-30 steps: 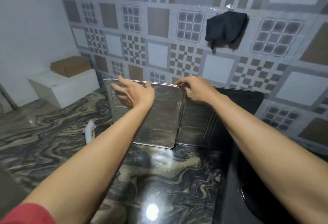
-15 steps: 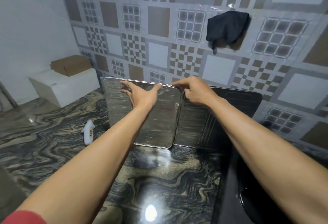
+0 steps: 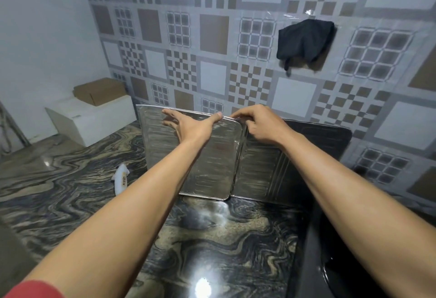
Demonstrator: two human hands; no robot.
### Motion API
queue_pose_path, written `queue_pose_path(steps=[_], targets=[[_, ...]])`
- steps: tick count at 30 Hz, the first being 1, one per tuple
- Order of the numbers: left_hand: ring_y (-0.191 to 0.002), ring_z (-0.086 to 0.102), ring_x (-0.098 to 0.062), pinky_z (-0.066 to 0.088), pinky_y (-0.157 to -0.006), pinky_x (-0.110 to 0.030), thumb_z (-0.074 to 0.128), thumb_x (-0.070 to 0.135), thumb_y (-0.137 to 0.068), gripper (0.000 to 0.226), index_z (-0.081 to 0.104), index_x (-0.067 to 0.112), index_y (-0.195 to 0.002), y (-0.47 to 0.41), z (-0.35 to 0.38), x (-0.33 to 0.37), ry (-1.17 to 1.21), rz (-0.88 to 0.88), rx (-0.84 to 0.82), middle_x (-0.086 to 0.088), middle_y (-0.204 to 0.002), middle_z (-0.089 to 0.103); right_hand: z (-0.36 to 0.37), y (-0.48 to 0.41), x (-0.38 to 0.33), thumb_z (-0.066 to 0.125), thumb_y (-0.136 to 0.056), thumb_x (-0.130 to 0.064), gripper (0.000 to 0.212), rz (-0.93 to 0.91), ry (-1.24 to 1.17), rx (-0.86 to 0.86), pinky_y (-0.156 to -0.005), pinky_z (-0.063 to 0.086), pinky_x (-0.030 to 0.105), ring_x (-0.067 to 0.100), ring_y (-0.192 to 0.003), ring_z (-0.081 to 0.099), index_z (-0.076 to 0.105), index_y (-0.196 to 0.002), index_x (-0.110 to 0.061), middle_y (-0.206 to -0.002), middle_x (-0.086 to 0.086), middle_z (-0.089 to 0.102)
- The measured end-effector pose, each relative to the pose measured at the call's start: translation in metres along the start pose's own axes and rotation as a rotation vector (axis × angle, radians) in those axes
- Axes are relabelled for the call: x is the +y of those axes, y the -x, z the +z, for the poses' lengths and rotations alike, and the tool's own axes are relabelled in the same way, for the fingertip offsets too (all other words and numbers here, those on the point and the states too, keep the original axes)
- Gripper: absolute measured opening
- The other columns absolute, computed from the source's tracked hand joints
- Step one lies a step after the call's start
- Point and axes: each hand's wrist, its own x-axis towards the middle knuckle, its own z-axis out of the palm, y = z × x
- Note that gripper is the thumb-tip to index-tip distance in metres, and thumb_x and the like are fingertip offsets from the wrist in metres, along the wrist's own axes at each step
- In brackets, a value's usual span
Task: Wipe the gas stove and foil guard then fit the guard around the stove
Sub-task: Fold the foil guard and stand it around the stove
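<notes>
Marble-patterned countertop (image 3: 59,203) runs dark and swirled under both arms. Far out to the left of the fingers, a white box (image 3: 92,118) sits against the pale wall with a brown cardboard box (image 3: 99,90) on top of it. Nearer, below and left of the left fingertips, a small white bottle (image 3: 121,178) lies on its side on the stone.

The left hand (image 3: 191,125) reaches forward with its fingers (image 3: 169,115) spread wide, the thumb tip resting on the top edge of the foil guard (image 3: 207,165) and the other fingers lying across the upper part of its left panel; whether they grip it or only press cannot be told. The guard stands upright on the counter just in front of the tiled wall (image 3: 212,38), folded at a seam so a silver panel sits under the left hand and a darker panel stretches away to the right.

The right hand (image 3: 262,125) is curled over the top edge at the seam, fingers pinched closed on the foil, almost touching the left thumb. Above and right of these fingers a black cloth (image 3: 304,40) hangs on the tiles. Below the right forearm, a glossy black surface (image 3: 335,274) fills the corner; what it is cannot be made out.
</notes>
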Motion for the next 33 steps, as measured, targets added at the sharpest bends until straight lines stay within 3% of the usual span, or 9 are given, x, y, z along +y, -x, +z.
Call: queue_pose_path(steps=[7,12,16,19,22,25,27,29,33], targets=[[-0.152,0.0,-0.034,0.016,-0.119,-0.043,0.087,0.034,-0.069,0.142,-0.028,0.018,-0.151,0.002,0.005,0.024,-0.03,0.032,-0.058,-0.02,-0.161,-0.022,-0.009,-0.005,0.012,0.048,-0.092,0.002,0.047,0.003,-0.001,0.019,-0.096,0.053,0.04,0.013,-0.107,0.063,0.069,-0.119,-0.03,-0.124,-0.003,0.067],[-0.152,0.012,-0.028,0.018,-0.117,-0.034,0.056,0.013,-0.09,0.097,-0.016,0.01,-0.155,-0.001,0.012,0.03,0.078,-0.114,-0.053,-0.012,-0.165,-0.011,-0.007,-0.001,0.017,0.048,-0.092,-0.001,0.047,-0.001,0.094,0.029,-0.099,0.05,0.042,0.018,-0.111,0.063,0.065,-0.125,-0.03,-0.124,-0.001,0.068],[-0.149,0.021,-0.032,0.029,-0.114,-0.043,0.05,0.009,-0.091,0.089,-0.009,0.015,-0.157,0.002,0.015,0.027,0.12,-0.151,-0.017,-0.009,-0.166,-0.003,0.001,-0.002,0.022,0.053,-0.098,-0.029,0.042,-0.058,0.292,0.069,-0.105,0.041,0.051,0.023,-0.121,0.057,0.049,-0.14,-0.036,-0.132,-0.002,0.063],[-0.146,0.026,-0.04,0.033,-0.112,-0.054,0.051,0.01,-0.089,0.093,-0.011,0.025,-0.156,0.0,0.013,0.03,0.13,-0.234,-0.051,-0.012,-0.166,-0.001,0.009,-0.01,0.027,0.057,-0.096,-0.018,0.05,-0.08,0.377,0.091,-0.099,0.036,0.045,0.025,-0.118,0.055,0.047,-0.142,-0.036,-0.124,0.001,0.063],[-0.108,0.058,-0.049,0.049,-0.093,-0.061,0.044,0.005,-0.089,0.09,-0.012,0.03,-0.155,-0.003,0.007,0.035,0.1,-0.238,-0.147,-0.011,-0.16,0.02,0.007,-0.02,0.034,0.056,-0.093,-0.007,0.055,-0.067,0.379,0.126,-0.102,0.033,0.044,0.024,-0.119,0.053,0.05,-0.14,-0.035,-0.122,0.001,0.062],[-0.085,0.063,-0.036,0.059,-0.068,-0.044,0.042,-0.005,-0.083,0.094,-0.005,0.028,-0.158,-0.007,-0.002,0.038,-0.075,-0.054,-0.242,-0.01,-0.151,0.038,-0.013,-0.029,0.048,0.055,-0.092,-0.003,0.054,-0.017,0.367,0.123,-0.105,0.033,0.049,0.024,-0.123,0.054,0.053,-0.138,-0.032,-0.13,0.001,0.062],[-0.086,0.063,-0.031,0.056,-0.053,-0.029,0.04,-0.002,-0.083,0.089,0.0,0.025,-0.158,-0.011,-0.007,0.041,-0.184,0.037,-0.282,-0.009,-0.149,0.041,-0.023,-0.038,0.057,0.053,-0.09,0.0,0.059,0.007,0.44,0.119,-0.1,0.035,0.051,0.027,-0.122,0.053,0.051,-0.139,-0.033,-0.131,0.003,0.061],[-0.064,0.055,-0.022,0.037,-0.032,-0.015,0.038,-0.001,-0.087,0.084,0.002,0.027,-0.158,-0.013,-0.011,0.043,-0.258,0.071,-0.327,-0.014,-0.14,0.049,-0.021,-0.045,0.057,0.052,-0.086,0.003,0.07,0.012,0.49,0.115,-0.1,0.036,0.051,0.03,-0.124,0.05,0.042,-0.144,-0.037,-0.134,0.006,0.056],[-0.06,0.05,-0.02,0.038,-0.046,-0.019,0.04,-0.004,-0.085,0.086,0.01,0.028,-0.158,-0.02,-0.016,0.036,-0.28,0.075,-0.364,-0.015,-0.124,0.059,0.008,-0.053,0.052,0.049,-0.089,0.008,0.085,-0.017,0.483,0.114,-0.098,0.038,0.048,0.035,-0.112,0.048,0.025,-0.15,-0.047,-0.125,0.009,0.05]])
